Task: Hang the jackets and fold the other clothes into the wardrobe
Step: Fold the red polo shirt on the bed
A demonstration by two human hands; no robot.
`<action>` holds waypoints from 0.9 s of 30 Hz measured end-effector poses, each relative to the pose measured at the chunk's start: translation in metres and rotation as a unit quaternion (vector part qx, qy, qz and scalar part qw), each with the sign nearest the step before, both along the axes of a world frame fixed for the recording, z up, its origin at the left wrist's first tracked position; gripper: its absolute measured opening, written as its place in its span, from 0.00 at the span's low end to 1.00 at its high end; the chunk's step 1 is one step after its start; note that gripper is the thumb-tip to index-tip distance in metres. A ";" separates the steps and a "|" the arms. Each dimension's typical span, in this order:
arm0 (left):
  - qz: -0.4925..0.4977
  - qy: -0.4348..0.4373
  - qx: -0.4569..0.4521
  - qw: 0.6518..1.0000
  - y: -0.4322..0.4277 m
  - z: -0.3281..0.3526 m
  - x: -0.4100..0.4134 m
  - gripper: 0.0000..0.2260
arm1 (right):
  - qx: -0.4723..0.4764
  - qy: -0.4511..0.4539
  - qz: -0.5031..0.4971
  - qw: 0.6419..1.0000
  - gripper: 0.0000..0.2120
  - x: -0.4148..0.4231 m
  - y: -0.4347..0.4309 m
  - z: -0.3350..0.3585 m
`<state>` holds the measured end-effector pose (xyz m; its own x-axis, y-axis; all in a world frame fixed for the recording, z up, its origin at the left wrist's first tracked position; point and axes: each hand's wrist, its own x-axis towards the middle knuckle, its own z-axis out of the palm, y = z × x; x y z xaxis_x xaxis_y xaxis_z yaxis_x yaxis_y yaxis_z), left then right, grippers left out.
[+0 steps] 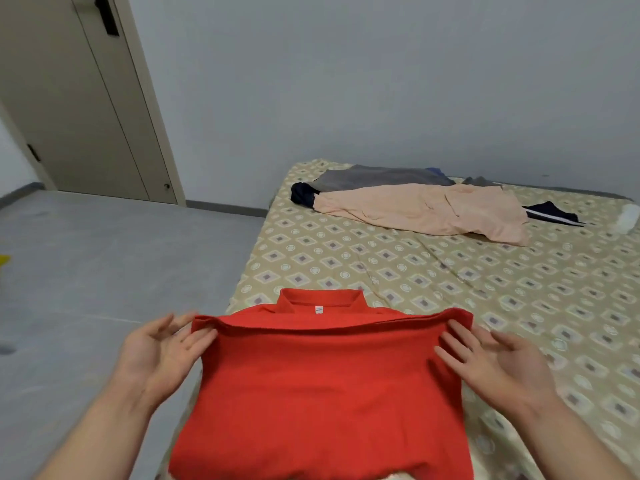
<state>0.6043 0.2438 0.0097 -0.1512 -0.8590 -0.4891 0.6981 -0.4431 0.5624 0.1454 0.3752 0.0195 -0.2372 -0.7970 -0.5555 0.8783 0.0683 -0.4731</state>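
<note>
Red polo shirt [322, 372] flat on near corner of bed [450, 271], collar away from me so hem folds up toward it. My left hand [162, 351] and right hand [498, 358] at fold corners, fingers spread, not clamping cloth. Peach garment [426, 209] waits, well apart.

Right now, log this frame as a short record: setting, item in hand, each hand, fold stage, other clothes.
setting: bed with patterned sheet, grey floor, door at left
item in hand: red shirt, collar away from the person
left hand: open, fingertips at the folded edge's left corner
right hand: open, fingertips at the right corner
fold stage: lower part turned up toward the collar, not finished
other clothes: peach garment, grey garment, dark pieces, at the far end of the bed
</note>
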 end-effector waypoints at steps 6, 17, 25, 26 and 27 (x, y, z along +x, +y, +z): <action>0.077 0.013 0.030 0.997 -0.077 -0.024 -0.021 0.31 | 0.003 0.030 0.001 1.000 0.49 -0.013 -0.072 -0.021; -0.071 -0.430 -0.144 0.888 -0.057 -0.083 -0.043 0.29 | 0.088 0.425 0.090 0.896 0.23 0.011 -0.094 -0.074; -0.115 -0.601 -0.055 0.789 0.065 -0.128 -0.006 0.16 | 0.228 0.556 0.054 0.798 0.08 0.029 0.050 -0.102; -0.122 -0.594 -0.023 0.795 0.069 -0.124 0.001 0.16 | 0.222 0.498 0.064 0.836 0.08 0.032 0.065 -0.100; -0.132 -0.593 0.005 0.794 0.072 -0.120 0.008 0.15 | 0.211 0.441 0.067 0.870 0.09 0.034 0.074 -0.099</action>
